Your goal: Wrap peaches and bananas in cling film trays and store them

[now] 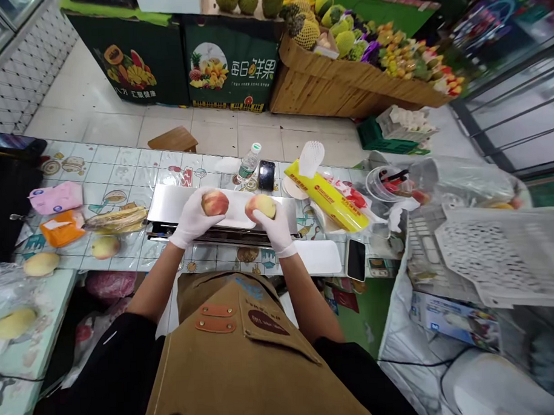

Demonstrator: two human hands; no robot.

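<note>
My left hand (193, 219), in a white glove, holds a red-blushed peach (214, 203) above a stainless steel scale platform (168, 205). My right hand (274, 227), also gloved in white, grips a second peach (260, 207) just beside the first. The two peaches are close together but I cannot tell whether they touch. Both rest in or just over the middle of the platform, and the fingers hide their lower sides. Two more pale peaches (104, 247) (41, 264) lie on the patterned counter (121, 176) to the left of the scale.
Beyond the scale stand a water bottle (249, 162), a black phone (267, 175) and a yellow cling film box (329, 196). A second phone (356, 260) lies near my right forearm. A white plastic crate (501, 248) sits at right; fruit displays line the far side.
</note>
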